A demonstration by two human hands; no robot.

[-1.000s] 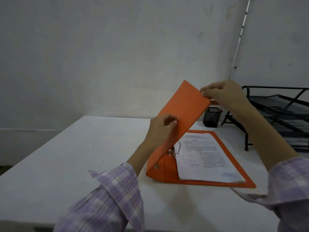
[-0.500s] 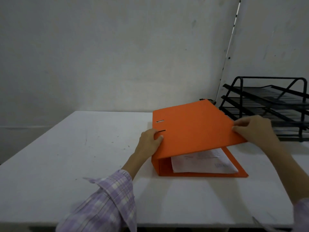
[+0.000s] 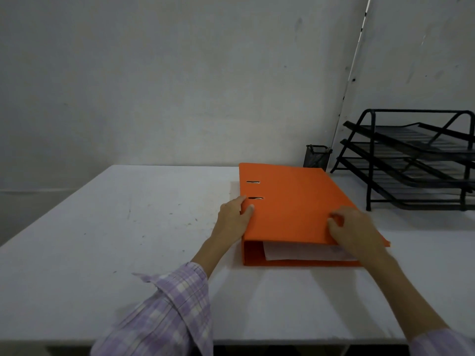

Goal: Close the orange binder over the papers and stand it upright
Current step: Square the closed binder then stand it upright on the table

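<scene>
A: Head view. Where's the orange binder [image 3: 295,209]?

B: Lying flat toward the tabletop's [image 3: 128,240] back right corner, cover down over the papers [image 3: 295,251], sheet edges showing at the near open end.

A: Hands?

B: Left hand [image 3: 232,219] at the spine edge, fingers [image 3: 248,209] curled over the cover, loosely gripping it. Right hand [image 3: 354,231] rests on the cover's near right part, fingers bent, grasping nothing.

A: Next?

B: Probably press the cover fully shut, grip both sides, tip it up; keep the papers inside, clear of the black tray rack [image 3: 416,160].
</scene>
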